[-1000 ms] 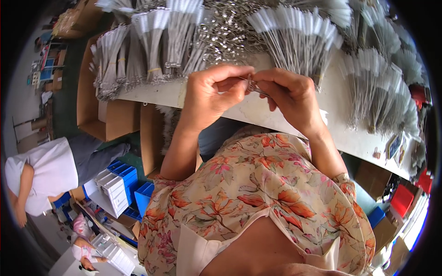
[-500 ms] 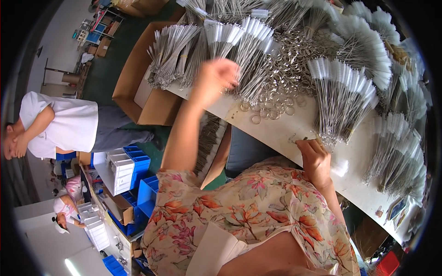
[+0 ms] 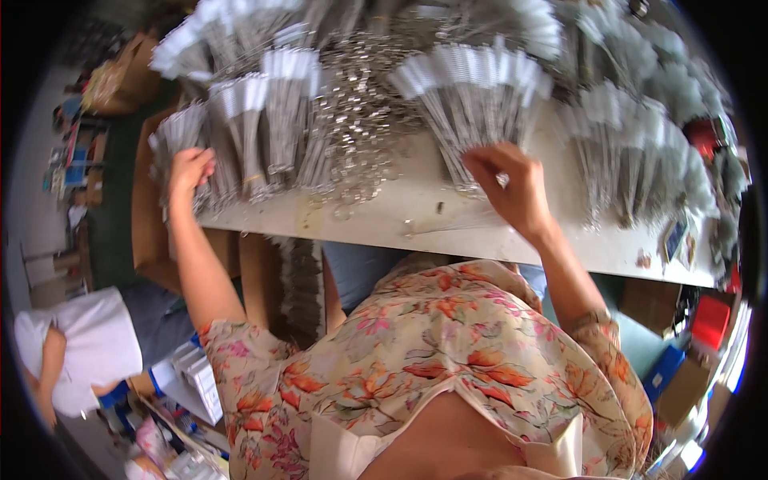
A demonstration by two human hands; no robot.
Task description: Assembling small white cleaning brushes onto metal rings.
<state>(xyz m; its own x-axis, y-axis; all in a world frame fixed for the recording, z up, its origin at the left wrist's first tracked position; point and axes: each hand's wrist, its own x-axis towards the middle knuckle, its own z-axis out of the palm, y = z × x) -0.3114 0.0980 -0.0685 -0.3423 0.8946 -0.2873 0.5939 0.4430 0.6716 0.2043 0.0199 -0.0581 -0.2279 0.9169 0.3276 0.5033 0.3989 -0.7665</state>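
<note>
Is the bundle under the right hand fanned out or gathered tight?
Fanned out. The bundle narrows at the near end beside the right hand, while its white-tipped far ends spread wide across the table.

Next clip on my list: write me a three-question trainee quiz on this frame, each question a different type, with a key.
1. True or false: the left hand rests on a fanned bundle of wires at the left end of the white table.
2. Multiple choice: the right hand is at the base of
A. a red box
B. a fanned bundle with white tags
C. a blue bin
3. Fill in: the loose heap between the two hands is made of small metal ____.

Key: 1 true; 2 B; 3 rings
</note>
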